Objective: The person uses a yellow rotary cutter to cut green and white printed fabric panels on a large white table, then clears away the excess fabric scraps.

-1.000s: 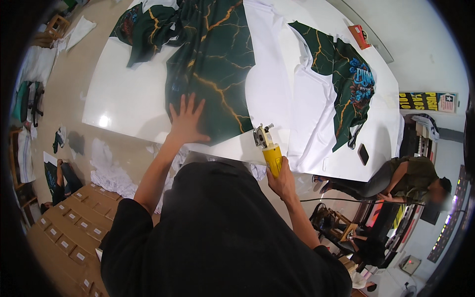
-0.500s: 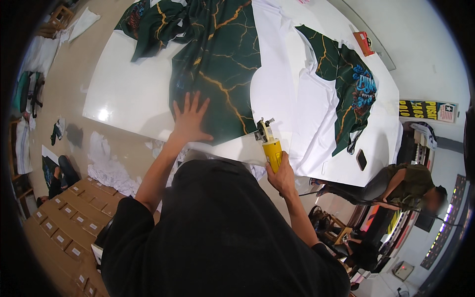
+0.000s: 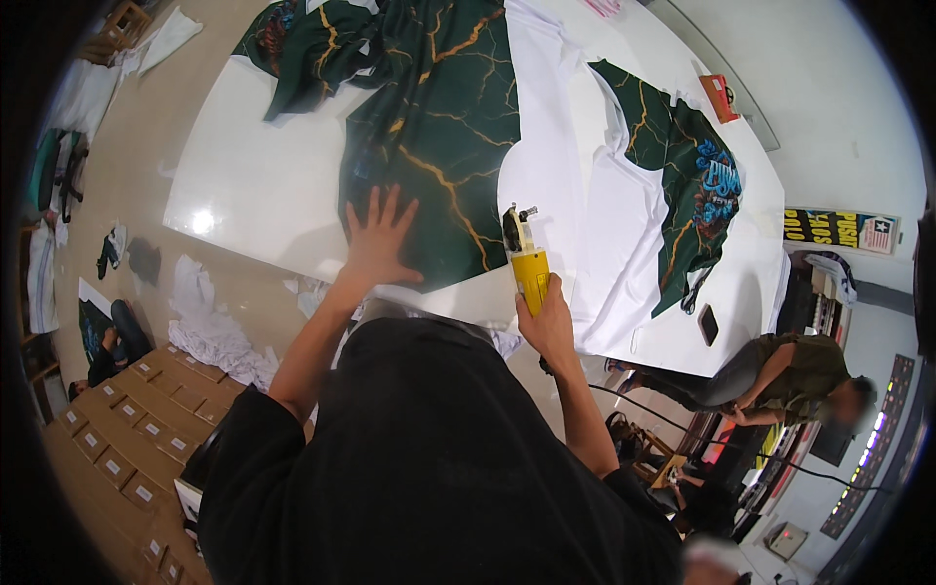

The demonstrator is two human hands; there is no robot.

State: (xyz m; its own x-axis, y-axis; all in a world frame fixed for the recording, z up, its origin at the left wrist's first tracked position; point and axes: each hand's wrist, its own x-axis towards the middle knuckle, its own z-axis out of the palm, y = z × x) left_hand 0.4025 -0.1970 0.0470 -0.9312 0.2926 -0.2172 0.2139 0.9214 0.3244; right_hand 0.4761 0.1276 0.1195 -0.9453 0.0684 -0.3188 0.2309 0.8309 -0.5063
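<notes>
**Cutting cloth on the long white table**

Where the white table (image 3: 253,195) runs away from us toward the far wall, we see it covered along its middle by dark green cloth (image 3: 439,127) with gold veins, lying beside white cloth (image 3: 604,234) and a second green piece (image 3: 697,185) with a blue print. Our left hand (image 3: 378,244) lies flat, fingers spread, on the green cloth near the table's near edge. Our right hand (image 3: 548,322) is wrapped around the yellow cutter (image 3: 526,258), which stands at that same edge, just beside the green cloth. The table's left part is bare. White scraps (image 3: 210,327) lie on the floor below, cardboard boxes (image 3: 127,439) crowd the lower left, and another person (image 3: 780,375) bends at the right corner.
</notes>
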